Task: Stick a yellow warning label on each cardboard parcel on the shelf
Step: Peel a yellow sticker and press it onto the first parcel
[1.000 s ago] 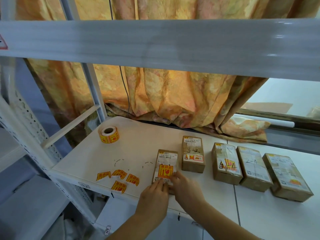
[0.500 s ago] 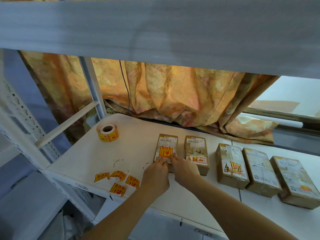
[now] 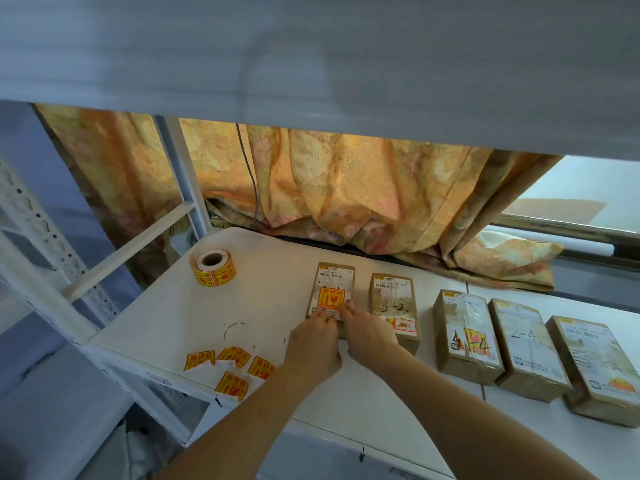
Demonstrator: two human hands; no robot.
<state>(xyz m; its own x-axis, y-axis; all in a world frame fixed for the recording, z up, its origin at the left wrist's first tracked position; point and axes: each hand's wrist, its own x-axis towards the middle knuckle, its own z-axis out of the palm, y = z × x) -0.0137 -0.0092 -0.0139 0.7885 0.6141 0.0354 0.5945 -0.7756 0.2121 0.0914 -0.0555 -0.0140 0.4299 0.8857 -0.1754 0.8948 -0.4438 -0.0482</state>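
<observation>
Several cardboard parcels lie in a row on the white shelf (image 3: 166, 317). The leftmost parcel (image 3: 335, 276) carries a yellow warning label (image 3: 329, 298) on its top. My left hand (image 3: 313, 344) and my right hand (image 3: 369, 332) both reach to this parcel's near end, fingertips pressing on the label's lower edge. The second parcel (image 3: 393, 299) has a small orange label near its front. Three more parcels (image 3: 465, 336) (image 3: 528, 348) (image 3: 595, 365) lie to the right, the third and the fifth with yellow-red labels.
A roll of yellow labels (image 3: 212, 267) stands at the back left of the shelf. Several loose yellow labels (image 3: 232, 370) lie near the front edge. An orange curtain (image 3: 346, 188) hangs behind. The upper shelf board (image 3: 311, 64) overhangs close above.
Both hands pushed the leftmost parcel away from the front edge, back into line with the second parcel. The camera dipped lower under the upper shelf.
</observation>
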